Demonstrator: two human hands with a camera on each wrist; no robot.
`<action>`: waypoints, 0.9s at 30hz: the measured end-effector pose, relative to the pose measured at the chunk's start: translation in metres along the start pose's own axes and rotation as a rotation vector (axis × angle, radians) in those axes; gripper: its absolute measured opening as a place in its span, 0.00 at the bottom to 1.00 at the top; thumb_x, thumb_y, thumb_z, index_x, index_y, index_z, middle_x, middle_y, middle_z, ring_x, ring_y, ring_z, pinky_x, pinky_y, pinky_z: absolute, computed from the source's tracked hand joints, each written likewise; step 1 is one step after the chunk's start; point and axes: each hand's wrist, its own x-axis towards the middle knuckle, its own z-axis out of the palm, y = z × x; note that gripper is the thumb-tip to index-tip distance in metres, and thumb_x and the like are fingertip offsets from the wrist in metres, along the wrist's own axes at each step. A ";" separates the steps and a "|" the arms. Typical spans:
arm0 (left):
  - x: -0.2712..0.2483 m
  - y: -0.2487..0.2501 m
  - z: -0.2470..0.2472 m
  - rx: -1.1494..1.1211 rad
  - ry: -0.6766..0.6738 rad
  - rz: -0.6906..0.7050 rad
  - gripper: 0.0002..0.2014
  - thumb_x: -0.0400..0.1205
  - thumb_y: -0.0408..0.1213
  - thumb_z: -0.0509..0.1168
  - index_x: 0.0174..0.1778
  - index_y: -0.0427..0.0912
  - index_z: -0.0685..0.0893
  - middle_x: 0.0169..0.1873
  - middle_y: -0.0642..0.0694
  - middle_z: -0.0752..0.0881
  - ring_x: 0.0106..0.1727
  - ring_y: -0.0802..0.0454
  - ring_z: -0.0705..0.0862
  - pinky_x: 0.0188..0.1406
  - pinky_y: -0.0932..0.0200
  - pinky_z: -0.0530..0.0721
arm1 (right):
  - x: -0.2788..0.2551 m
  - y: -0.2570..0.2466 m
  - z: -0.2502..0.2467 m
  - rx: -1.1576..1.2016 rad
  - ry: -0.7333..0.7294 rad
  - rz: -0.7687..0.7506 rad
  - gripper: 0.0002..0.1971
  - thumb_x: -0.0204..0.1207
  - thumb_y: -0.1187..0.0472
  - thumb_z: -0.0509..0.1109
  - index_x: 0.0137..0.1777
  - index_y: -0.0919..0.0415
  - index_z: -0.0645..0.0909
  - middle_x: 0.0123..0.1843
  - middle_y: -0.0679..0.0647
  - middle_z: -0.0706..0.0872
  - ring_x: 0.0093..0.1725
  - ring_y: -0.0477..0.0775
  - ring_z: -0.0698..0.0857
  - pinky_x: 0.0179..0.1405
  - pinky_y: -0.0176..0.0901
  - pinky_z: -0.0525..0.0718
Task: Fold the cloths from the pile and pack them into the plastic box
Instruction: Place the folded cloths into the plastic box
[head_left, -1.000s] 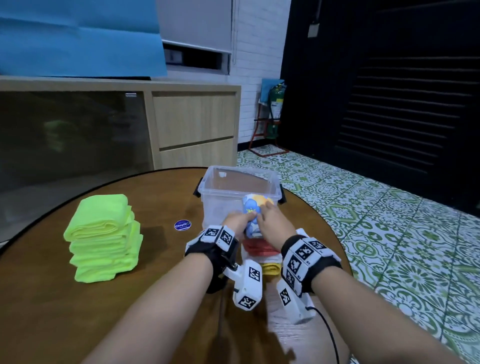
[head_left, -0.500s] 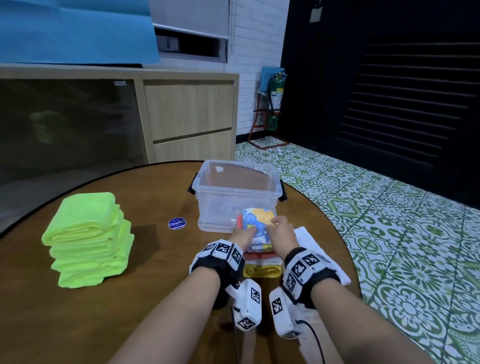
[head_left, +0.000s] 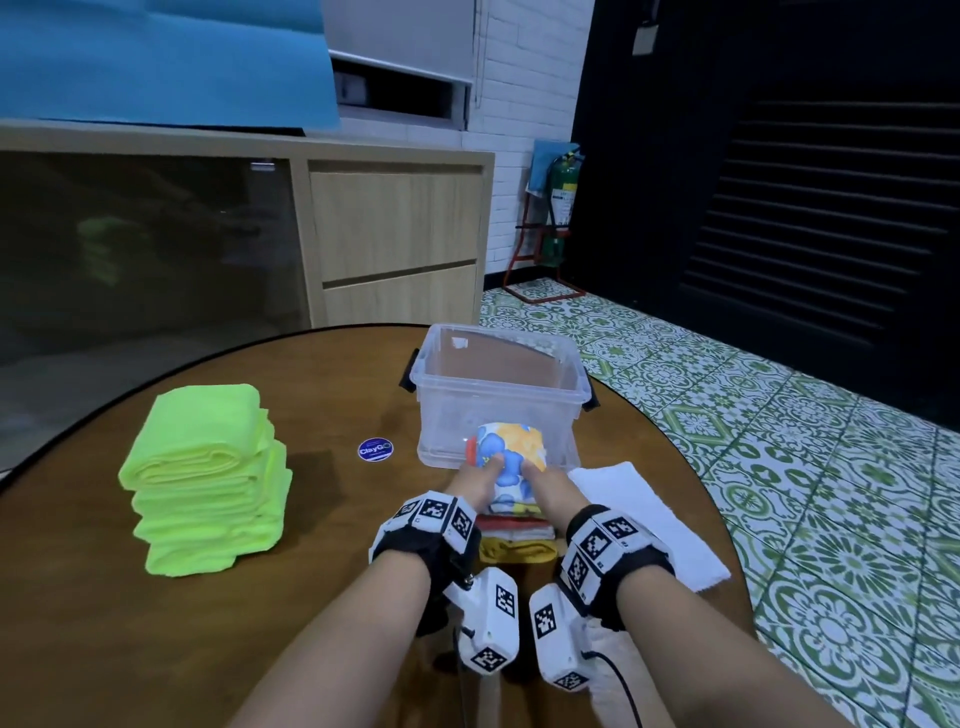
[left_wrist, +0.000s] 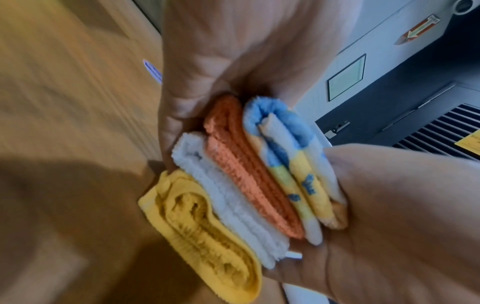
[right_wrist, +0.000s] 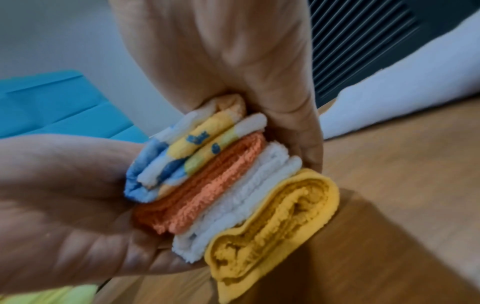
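A stack of folded cloths sits just in front of the clear plastic box (head_left: 493, 391): a blue-and-yellow printed cloth (head_left: 511, 451) on top, then an orange cloth (left_wrist: 249, 174), a white cloth (left_wrist: 233, 205) and a yellow cloth (head_left: 517, 552) at the bottom. My left hand (head_left: 475, 480) grips the stack's left side and my right hand (head_left: 545, 486) its right side. Thumbs press on the printed top; fingers curl along the sides. The yellow cloth lies at table level. I cannot tell if it touches the wood. The box looks empty.
A tall pile of neon green folded cloths (head_left: 205, 478) stands at the left of the round wooden table (head_left: 311, 571). A white cloth (head_left: 644, 525) lies flat at my right, near the table edge. A blue round sticker (head_left: 375, 450) lies left of the box.
The top of the stack now sits lower against the box's front wall than a second ago. Both hands keep the same hold on its sides.
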 end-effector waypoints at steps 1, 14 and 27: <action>-0.003 -0.004 -0.014 0.013 0.008 0.003 0.28 0.87 0.53 0.49 0.75 0.34 0.69 0.63 0.32 0.80 0.64 0.38 0.79 0.57 0.55 0.76 | -0.003 -0.009 0.008 -0.003 -0.022 -0.002 0.18 0.87 0.53 0.50 0.62 0.63 0.75 0.60 0.64 0.77 0.60 0.60 0.77 0.63 0.46 0.72; -0.017 -0.068 -0.160 -0.095 0.409 -0.133 0.22 0.87 0.38 0.52 0.76 0.32 0.65 0.67 0.32 0.77 0.65 0.38 0.81 0.61 0.48 0.82 | 0.014 -0.118 0.156 0.089 -0.196 -0.057 0.22 0.86 0.52 0.51 0.74 0.65 0.65 0.64 0.63 0.79 0.64 0.61 0.77 0.53 0.43 0.72; -0.069 -0.011 -0.153 0.692 0.662 0.195 0.14 0.84 0.37 0.54 0.59 0.39 0.81 0.59 0.40 0.82 0.58 0.41 0.82 0.49 0.53 0.79 | 0.010 -0.102 0.129 0.017 -0.220 -0.070 0.23 0.88 0.56 0.48 0.75 0.72 0.63 0.41 0.59 0.73 0.50 0.57 0.73 0.48 0.49 0.72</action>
